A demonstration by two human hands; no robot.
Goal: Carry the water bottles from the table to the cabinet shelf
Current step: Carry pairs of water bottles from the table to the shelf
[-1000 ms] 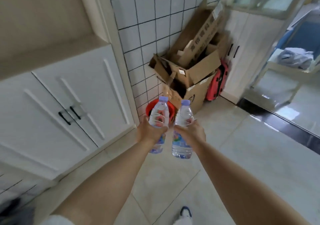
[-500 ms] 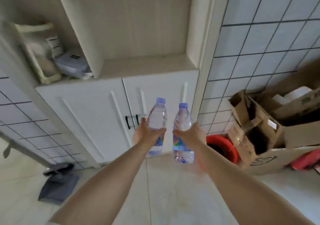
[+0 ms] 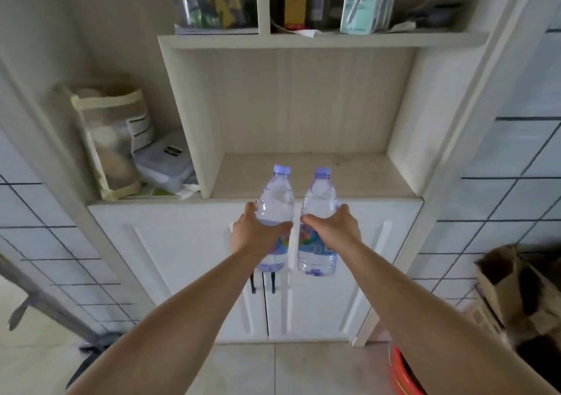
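Both hands' fingers still grip upright water bottles [image 3: 274, 209], now nearer the cabinet shelf [image 3: 358, 176].

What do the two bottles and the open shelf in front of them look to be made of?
The left bottle and the right bottle look like clear, glossy thin plastic: ribbed see-through walls, lilac screw caps and printed colour labels. The shelf looks like matte board with a pale wood-grain finish, likely laminate rather than solid wood; faint streaks show. The left hand and right hand grip one bottle each.
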